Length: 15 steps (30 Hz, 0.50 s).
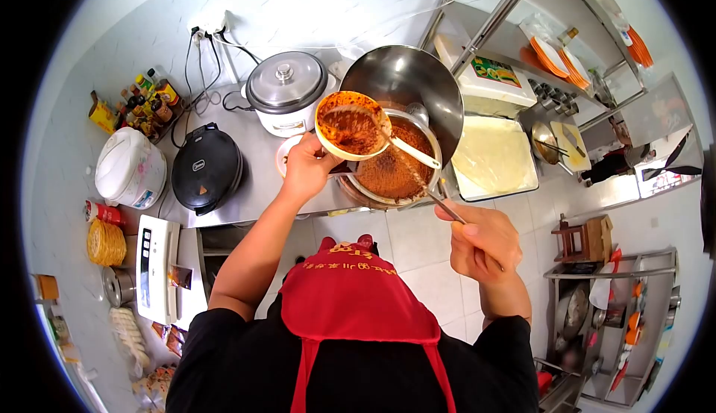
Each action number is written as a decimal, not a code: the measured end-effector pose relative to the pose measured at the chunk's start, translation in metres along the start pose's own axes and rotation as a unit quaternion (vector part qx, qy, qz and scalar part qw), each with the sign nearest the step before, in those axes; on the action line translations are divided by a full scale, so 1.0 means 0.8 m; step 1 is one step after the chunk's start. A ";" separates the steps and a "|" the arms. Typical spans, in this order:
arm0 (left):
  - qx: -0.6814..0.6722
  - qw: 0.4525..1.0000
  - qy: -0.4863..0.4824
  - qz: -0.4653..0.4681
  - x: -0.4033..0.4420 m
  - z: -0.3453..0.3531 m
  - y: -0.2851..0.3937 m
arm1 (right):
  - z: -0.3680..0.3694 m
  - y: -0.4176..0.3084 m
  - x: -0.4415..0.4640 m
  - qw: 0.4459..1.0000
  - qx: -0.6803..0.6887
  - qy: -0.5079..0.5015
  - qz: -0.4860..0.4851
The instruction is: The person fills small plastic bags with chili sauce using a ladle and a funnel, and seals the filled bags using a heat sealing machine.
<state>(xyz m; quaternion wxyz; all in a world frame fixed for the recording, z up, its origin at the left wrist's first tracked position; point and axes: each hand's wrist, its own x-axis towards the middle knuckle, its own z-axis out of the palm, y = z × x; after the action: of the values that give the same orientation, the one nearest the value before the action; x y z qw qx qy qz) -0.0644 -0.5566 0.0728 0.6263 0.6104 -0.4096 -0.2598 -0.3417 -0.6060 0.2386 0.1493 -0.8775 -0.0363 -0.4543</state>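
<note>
My left hand (309, 167) grips the near-left rim of a cream bowl (322, 126), its inside coated with red-brown sauce. A white handle (415, 152) sticks out from the bowl's right side; whether it belongs to the bowl I cannot tell. My right hand (486, 243) is closed around a long thin stick-like utensil (450, 210), whose sauce-smeared far end reaches the bowl's right rim. Below the bowl is a pot (435, 141) of red-brown sauce, partly hidden, with a metal ladle (418, 111) at its back. Behind stands a large steel basin (403, 70).
Left of the bowl are a rice cooker (280, 85), a black electric griddle (207, 168), a white cooker (130, 167) and sauce bottles (153, 99). A tray with a pale sheet (492, 155) lies right of the pot. Metal shelving (500, 17) rises behind it.
</note>
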 end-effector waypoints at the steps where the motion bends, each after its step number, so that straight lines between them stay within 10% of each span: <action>1: 0.000 1.000 0.001 -0.003 -0.002 0.000 0.003 | 0.005 0.005 -0.009 1.000 0.002 -0.001 0.002; 5: -0.071 0.997 0.001 -0.009 -0.001 0.002 -0.013 | 0.023 0.015 -0.027 0.967 0.083 0.148 0.190; 8: -0.005 0.999 0.040 0.009 -0.005 0.003 -0.023 | 0.020 0.044 -0.019 0.809 0.195 0.392 0.393; 15: -0.020 0.997 0.071 -0.017 -0.022 -0.006 -0.004 | -0.017 0.125 -0.123 0.660 0.251 0.463 0.536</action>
<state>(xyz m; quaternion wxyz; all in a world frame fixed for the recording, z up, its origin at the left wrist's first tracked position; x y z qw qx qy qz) -0.0693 -0.5394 0.0669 0.6611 0.6217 -0.3485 -0.2345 -0.3898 -0.6984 0.1436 0.5789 -0.3508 0.4011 -0.6171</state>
